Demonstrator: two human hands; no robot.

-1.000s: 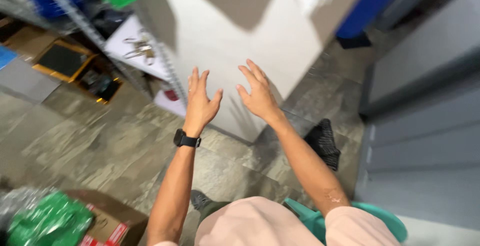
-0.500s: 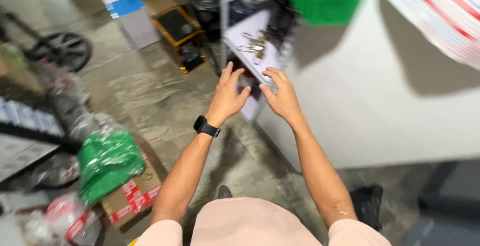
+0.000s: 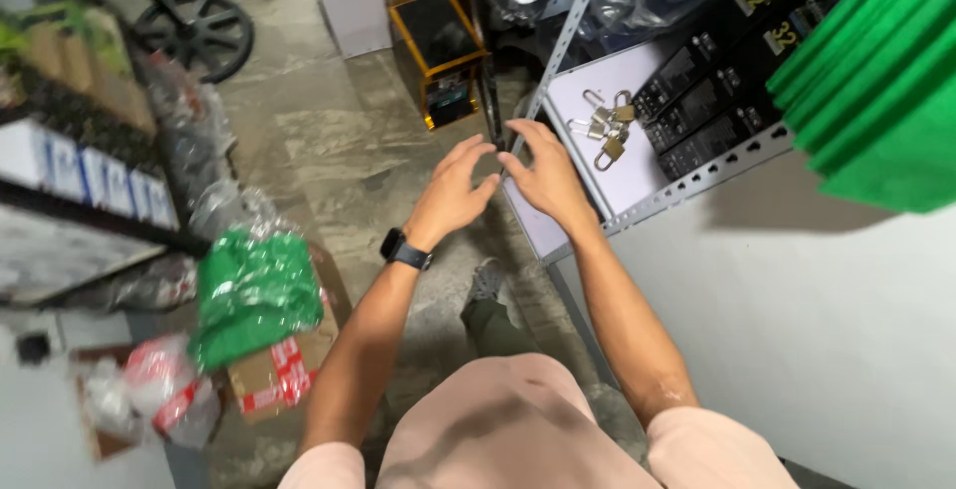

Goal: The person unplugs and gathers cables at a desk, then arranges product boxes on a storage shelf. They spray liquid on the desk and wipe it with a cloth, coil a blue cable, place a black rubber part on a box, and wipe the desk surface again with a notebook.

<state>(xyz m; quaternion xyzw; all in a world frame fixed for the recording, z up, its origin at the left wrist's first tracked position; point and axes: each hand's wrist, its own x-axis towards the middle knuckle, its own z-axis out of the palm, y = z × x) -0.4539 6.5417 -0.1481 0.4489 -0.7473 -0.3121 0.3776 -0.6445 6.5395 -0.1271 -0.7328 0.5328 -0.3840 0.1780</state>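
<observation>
Padlocks (image 3: 604, 122) lie just beyond the open right hand (image 3: 546, 176)

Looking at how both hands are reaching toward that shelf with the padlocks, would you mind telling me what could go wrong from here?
1. The padlocks lie loose near the shelf edge, close to the right hand; a careless sweep might knock them to the floor.
2. The left hand hangs by the metal upright; its edge could scrape the fingers.
3. The green bag and boxes crowd the floor beside the person's feet, so a step sideways may trip.
</observation>
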